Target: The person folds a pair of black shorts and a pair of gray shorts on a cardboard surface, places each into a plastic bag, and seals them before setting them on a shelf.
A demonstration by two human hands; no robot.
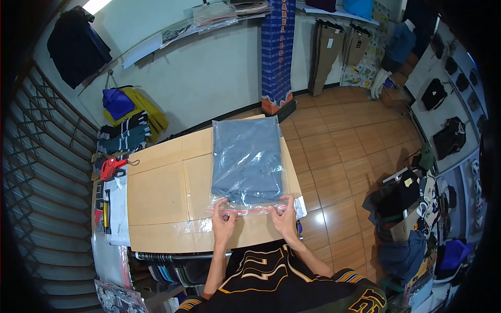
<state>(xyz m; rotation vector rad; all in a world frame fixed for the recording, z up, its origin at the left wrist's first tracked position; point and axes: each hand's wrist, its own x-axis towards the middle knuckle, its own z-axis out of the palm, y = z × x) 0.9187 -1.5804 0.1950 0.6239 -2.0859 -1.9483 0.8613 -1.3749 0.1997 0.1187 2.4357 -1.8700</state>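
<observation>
A clear plastic bag [249, 161] holding a folded grey garment [246, 159] lies flat on the cardboard-covered surface [162, 195], its long axis running away from the person, with the closed far end toward the floor beyond and the open end nearest the body. Along that near edge runs a thin red seal strip [249, 211], lying crosswise, left to right, directly under both hands. The left hand [224, 218] sits on the strip's left part and the right hand [283, 214] on its right part, each about equally close to the bag, thumbs pointing inward toward each other; the fingers of both are pressed together on the strip, pinching the bag's mouth. The garment's bulk lies straight ahead of the fingers, just beyond the strip. To the left, at the surface's edge, lie papers [119, 208] and a red-handled tool [110, 167], well apart from the bag. Folded dark clothes [124, 136] sit further off at the far left corner
</observation>
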